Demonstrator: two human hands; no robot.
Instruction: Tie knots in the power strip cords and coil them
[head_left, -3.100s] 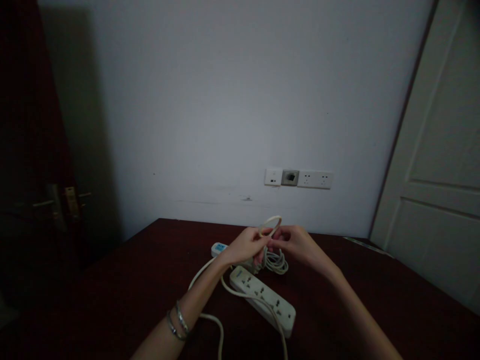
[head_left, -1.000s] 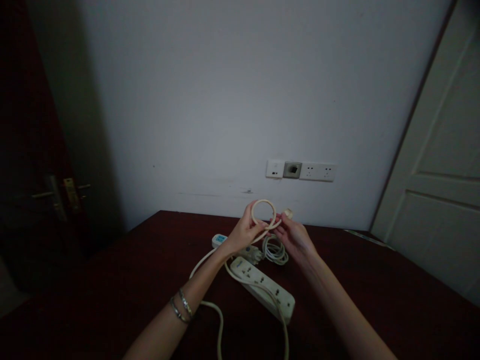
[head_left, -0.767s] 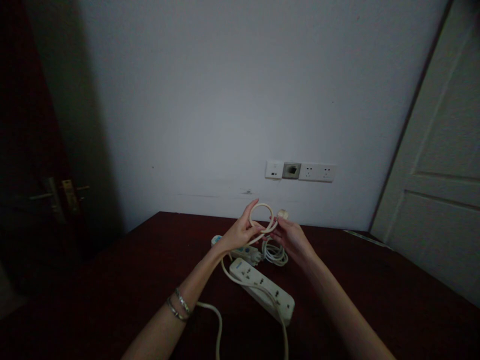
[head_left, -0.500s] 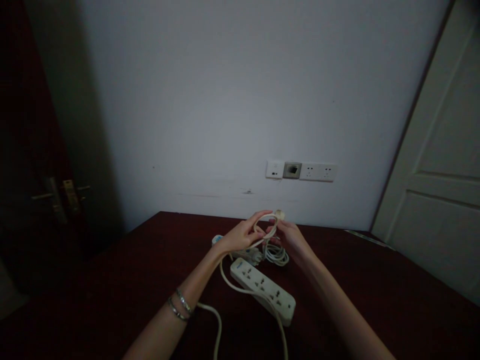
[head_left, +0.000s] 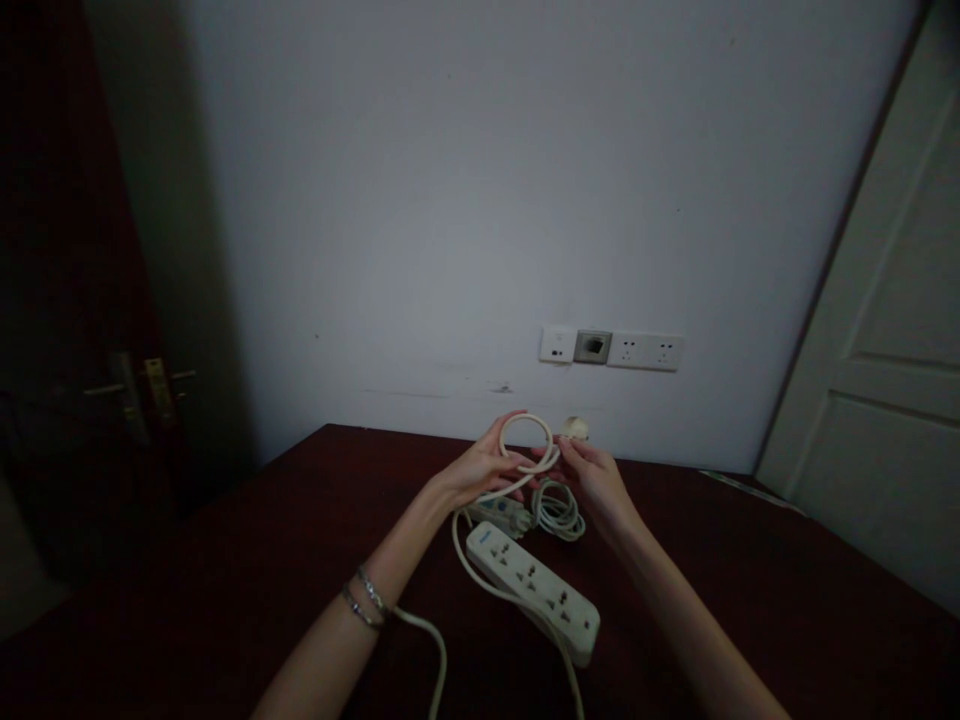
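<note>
**Two hands, one loop of cream cable**

Both hands are raised above the dark red worktop point(head_left: 225, 600), close together and near the far wall. The left hand point(head_left: 480, 470) has its fingers closed around the cream cable point(head_left: 525, 416), which is bent into a small round loop standing upright between the two hands. The right hand point(head_left: 596, 480) is pinched on the same cable just beside the loop, and the plug point(head_left: 575, 428) sticks up above its fingertips.

From the left hand the cable drops to the worktop, curves past the near side of the white power strip point(head_left: 534, 590) and runs out at the bottom edge of the view. That strip lies flat, slanted, just below and in front of the hands. Behind it, under the hands, lie a smaller strip with a blue label point(head_left: 501, 512) and a coil of thin cord point(head_left: 559, 510), side by side. Two bracelets point(head_left: 364, 600) sit on the left wrist. A row of wall sockets point(head_left: 611, 349) is set in the wall above the hands.
</note>
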